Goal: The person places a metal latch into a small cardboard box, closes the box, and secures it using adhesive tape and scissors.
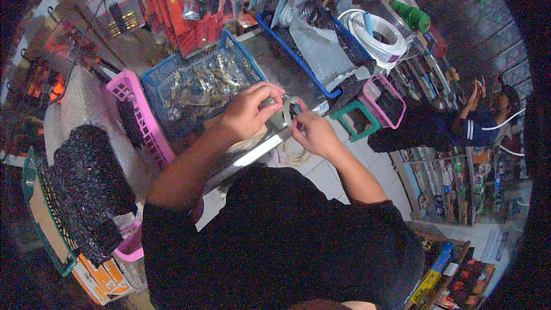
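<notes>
Both hands meet over the metal edge of a counter (pixel 258 153). Between them is a roll of clear or pale tape (pixel 287 113), seen partly edge-on. My right hand (pixel 313 131) is closed at the roll's right side, with something small and red and blue by its fingers, too blurred to name. My left hand (pixel 259 105) is at the roll's left, thumb and forefinger nearly pinched; whether they hold the tape's end cannot be told. Just beyond my left hand is a blue plastic basket (pixel 157 71) with many small packets in clear plastic.
A second blue basket (pixel 297 58) holds bubble wrap (pixel 320 47). Right of it are a coil of white cable (pixel 374 36), a pink basket (pixel 402 112) and a green stool (pixel 355 120). Another person (pixel 478 125) is at the right. A pink basket (pixel 144 116) and black plastic (pixel 92 189) lie left.
</notes>
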Tool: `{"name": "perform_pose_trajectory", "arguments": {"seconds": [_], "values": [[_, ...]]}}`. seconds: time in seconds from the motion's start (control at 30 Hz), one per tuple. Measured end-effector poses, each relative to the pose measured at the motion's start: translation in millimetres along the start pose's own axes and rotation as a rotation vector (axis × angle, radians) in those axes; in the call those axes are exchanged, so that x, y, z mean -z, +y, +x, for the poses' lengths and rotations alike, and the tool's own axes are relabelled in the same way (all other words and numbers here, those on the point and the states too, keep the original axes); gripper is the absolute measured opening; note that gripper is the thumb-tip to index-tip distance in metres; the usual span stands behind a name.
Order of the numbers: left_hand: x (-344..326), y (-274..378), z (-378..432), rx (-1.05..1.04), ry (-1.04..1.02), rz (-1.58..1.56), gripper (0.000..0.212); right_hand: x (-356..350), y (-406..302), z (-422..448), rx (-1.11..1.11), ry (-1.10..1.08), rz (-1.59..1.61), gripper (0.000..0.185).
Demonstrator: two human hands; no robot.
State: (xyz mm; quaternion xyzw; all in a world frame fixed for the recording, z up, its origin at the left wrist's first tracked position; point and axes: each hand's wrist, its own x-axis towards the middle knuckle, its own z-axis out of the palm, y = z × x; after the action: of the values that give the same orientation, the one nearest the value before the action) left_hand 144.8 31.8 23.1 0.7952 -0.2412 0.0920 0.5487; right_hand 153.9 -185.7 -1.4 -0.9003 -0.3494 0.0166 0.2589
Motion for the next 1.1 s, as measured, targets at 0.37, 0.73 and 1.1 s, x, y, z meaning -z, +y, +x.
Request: {"name": "perform_pose_trajectory", "arguments": {"seconds": [0.37,0.73,1.1], "values": [[3,4,2,-0.039,-0.042,0.077,0.020,-5,12,20,-0.208,0.177,0.356,0.014],[-5,16,4,-0.119,-0.030,0.003,0.022,18,-25,14,-0.414,-0.103,1.427,0.017],[-7,12,4,-0.215,0.020,0.036,0.018,15,-25,15,-0.465,-0.152,1.871,0.017]]}}
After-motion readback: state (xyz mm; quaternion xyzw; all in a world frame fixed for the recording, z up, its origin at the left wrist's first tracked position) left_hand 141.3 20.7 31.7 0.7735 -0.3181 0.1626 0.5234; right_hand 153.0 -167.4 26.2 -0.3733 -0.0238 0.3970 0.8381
